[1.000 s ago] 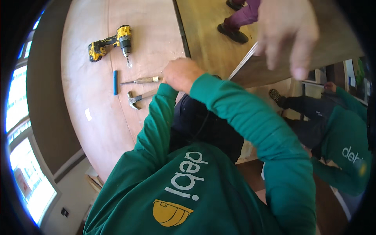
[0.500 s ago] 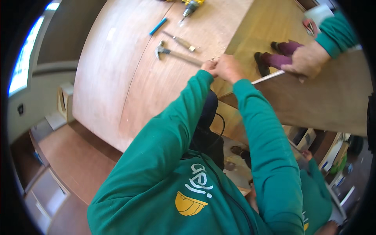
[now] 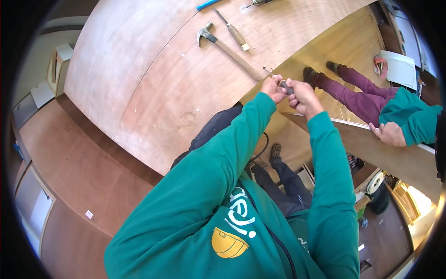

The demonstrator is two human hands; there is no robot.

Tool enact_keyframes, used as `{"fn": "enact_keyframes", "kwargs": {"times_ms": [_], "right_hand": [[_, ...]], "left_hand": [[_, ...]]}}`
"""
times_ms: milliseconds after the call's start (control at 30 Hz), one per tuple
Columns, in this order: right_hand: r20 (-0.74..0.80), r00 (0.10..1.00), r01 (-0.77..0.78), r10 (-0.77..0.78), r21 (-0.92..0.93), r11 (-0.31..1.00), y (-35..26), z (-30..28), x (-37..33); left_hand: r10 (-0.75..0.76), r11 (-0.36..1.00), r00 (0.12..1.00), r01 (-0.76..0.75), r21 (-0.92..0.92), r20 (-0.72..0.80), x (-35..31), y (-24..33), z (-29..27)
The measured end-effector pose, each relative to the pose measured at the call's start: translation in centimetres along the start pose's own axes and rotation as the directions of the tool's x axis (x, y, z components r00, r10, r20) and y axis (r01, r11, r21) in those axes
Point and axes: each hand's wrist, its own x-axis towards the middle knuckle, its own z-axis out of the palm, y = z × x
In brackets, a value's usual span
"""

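Observation:
My right hand [image 3: 305,97] is closed around the dark handle of a screwdriver [image 3: 287,87]. Its thin metal shaft points up and left toward the edge of the pale wooden panel [image 3: 172,88]. Close against it, my left hand [image 3: 274,90] has its fingers pinched at the front of the handle and shaft; the exact grip is partly hidden. A claw hammer [image 3: 237,59] lies just beyond my left hand, its head pointing away. Beside the hammer rests a wooden-handled chisel [image 3: 238,36].
A blue stick-like tool [image 3: 206,4] and a drill [image 3: 258,2] lie at the far edge of view. On the right, a co-worker's hand [image 3: 389,134] rests on an upright board's edge [image 3: 348,123]. Another person's legs [image 3: 289,183] show below, near a black cable [image 3: 265,146].
My view has shifted, and both hands now appear lower and further right. The screwdriver has come into sight between them. The co-worker's hand sits further along the board edge.

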Motion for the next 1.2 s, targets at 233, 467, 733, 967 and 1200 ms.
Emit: {"fn": "enact_keyframes", "kwargs": {"times_ms": [233,467,733,967,1200], "right_hand": [[0.195,0.821,0.257,-0.536,-0.965,0.043,-0.3,3.5,-1.8],[0.173,0.889,0.248,-0.423,-0.960,0.129,-2.4,2.0,-0.3],[0.626,0.669,0.343,-0.401,-0.738,-0.581,-2.3,4.4,-0.8],[0.762,0.533,0.428,-0.368,-0.617,-0.660,-1.9,2.3,2.9],[0.132,0.967,-0.231,0.217,0.098,0.968,-6.0,1.5,-0.5]], "left_hand": [[0.057,0.986,0.971,-0.092,-0.141,-0.234,0.7,0.9,0.6],[-0.169,0.966,0.984,0.155,-0.204,-0.051,3.3,1.2,0.3],[-0.231,0.919,0.968,0.249,-0.305,0.094,11.3,6.2,-8.8],[-0.299,0.885,0.953,0.256,-0.388,-0.052,11.8,4.5,-4.2],[-0.161,0.962,0.938,0.079,-0.262,-0.306,4.4,3.5,2.4]]}}
